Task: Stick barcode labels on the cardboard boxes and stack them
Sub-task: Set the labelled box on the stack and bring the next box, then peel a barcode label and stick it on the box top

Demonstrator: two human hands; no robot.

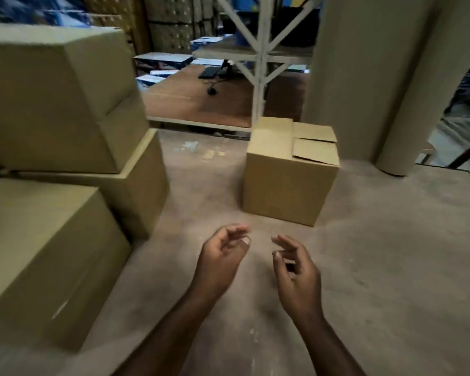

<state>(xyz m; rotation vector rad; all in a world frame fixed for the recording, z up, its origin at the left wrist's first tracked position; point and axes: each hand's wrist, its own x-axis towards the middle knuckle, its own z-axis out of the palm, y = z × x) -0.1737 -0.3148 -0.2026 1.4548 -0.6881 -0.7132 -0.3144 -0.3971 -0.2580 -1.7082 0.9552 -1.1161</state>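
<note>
Left hand [223, 256] held out low at 6 o'clock over the grey concrete floor [377, 267], palm turned inward, fingers loosely curled, thumb near the fingertips, holding nothing visible. Right hand [296, 270] just beside it, also at 6 o'clock, palm facing the left one, fingers relaxed and half bent, empty too. Both hands apart from each other and touching no box; both forearms bare.

Four brown cardboard boxes in view. One small brown cardboard box with loose top flaps [291, 175] standing alone on the floor at 1 o'clock, flaps lying nearly flat but not sealed; contents not visible. Three large closed boxes at 9 to 10 o'clock: a near floor box [46, 256], a second floor box behind it [144, 185], and a top box [55, 99] resting on the stack, turned slightly askew. No way to tell if any barcode label is on them; blurred.

At 12 o'clock a brown wooden worktop [201, 101] with a white metal frame [261, 63]. At 2 o'clock tall upright cardboard rolls [377, 77].
</note>
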